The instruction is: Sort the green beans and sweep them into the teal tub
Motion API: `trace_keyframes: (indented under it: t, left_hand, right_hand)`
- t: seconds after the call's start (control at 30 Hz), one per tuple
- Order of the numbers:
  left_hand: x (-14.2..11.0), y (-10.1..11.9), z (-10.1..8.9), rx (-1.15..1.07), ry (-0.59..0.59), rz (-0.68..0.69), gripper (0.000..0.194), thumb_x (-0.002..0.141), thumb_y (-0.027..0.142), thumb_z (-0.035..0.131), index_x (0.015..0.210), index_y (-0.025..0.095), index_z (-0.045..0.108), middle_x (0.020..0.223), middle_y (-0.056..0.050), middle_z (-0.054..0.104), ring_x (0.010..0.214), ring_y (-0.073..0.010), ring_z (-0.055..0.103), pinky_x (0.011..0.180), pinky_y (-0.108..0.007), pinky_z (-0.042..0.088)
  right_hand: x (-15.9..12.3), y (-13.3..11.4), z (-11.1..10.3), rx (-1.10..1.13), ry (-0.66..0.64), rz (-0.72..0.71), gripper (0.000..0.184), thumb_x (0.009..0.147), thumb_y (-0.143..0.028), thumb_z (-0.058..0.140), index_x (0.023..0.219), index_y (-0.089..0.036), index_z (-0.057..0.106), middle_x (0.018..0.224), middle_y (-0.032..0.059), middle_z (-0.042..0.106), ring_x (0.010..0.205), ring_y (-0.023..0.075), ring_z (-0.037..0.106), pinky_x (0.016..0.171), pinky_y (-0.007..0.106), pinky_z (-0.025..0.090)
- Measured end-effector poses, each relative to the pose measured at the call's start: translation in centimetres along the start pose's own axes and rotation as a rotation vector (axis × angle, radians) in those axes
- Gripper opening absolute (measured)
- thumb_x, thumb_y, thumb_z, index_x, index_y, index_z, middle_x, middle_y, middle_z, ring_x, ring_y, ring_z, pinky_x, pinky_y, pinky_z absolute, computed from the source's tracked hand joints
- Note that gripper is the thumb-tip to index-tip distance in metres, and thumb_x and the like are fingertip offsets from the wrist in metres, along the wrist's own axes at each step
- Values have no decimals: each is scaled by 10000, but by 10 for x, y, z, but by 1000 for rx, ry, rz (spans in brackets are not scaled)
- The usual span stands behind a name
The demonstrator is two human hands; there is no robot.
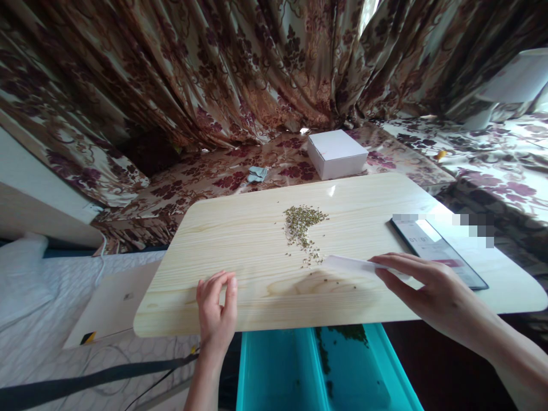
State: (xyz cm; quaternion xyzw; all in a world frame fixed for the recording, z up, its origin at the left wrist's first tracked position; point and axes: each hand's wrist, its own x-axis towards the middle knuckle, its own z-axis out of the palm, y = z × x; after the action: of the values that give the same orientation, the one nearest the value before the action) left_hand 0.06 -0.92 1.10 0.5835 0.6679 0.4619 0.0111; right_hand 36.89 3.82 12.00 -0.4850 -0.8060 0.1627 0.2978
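Observation:
My right hand (432, 297) pinches a thin white card-like piece (349, 263) between thumb and fingers. The piece's far end is low over the wooden tabletop (240, 240), by the near edge of a loose spread of small green beans (302, 220) that look like mung beans. A few stray beans lie below it. My left hand (217, 302) rests at the near edge of the table, fingers loosely bent and thumb apart, holding nothing. Below that edge is a teal divided bin (276, 365); green beans (349, 334) lie in its right compartment.
A tablet (445, 257) with a lit screen lies at the table's right. Behind the table, a white box (337, 154) and a light blue cloth (257, 174) sit on a floral-covered seat. A white lamp (516, 77) stands at far right. Floral curtains (257, 68) hang behind.

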Motion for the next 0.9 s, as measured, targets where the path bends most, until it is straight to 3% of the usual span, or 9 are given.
trace_keyframes:
  t: [0.13,0.53,0.77,0.9]
  left_hand:
    - [0,0,0,2,1,2,243,969,418,512,946,245,682,1018,-61,737,1075,-247,644,1139,-488,310]
    - [0,-2,2,-2,9,7,233,969,416,518,956,249,680,1006,-61,735,1070,-248,646,1136,-490,313]
    - [-1,-1,3,4,19,3,245,970,428,509,958,250,676,1016,-65,734,1073,-247,648,1148,-493,307]
    - [-1,-2,3,-3,10,-9,241,967,427,514,962,250,678,1020,-66,735,1075,-255,650,1153,-499,304]
  right_hand:
    - [-2,4,-5,-39,67,8,239,941,-339,562,964,-231,774,846,45,801,582,163,708,438,232,521]
    - [-4,8,-4,-52,76,21,236,943,-360,561,947,-240,764,822,40,798,502,146,658,409,237,492]
    - [-4,5,-1,-26,32,8,263,944,-352,539,976,-250,779,945,65,815,762,231,778,536,266,605]
    - [3,-3,-5,-30,31,10,254,939,-321,551,945,-237,790,934,90,818,757,247,782,552,268,615]
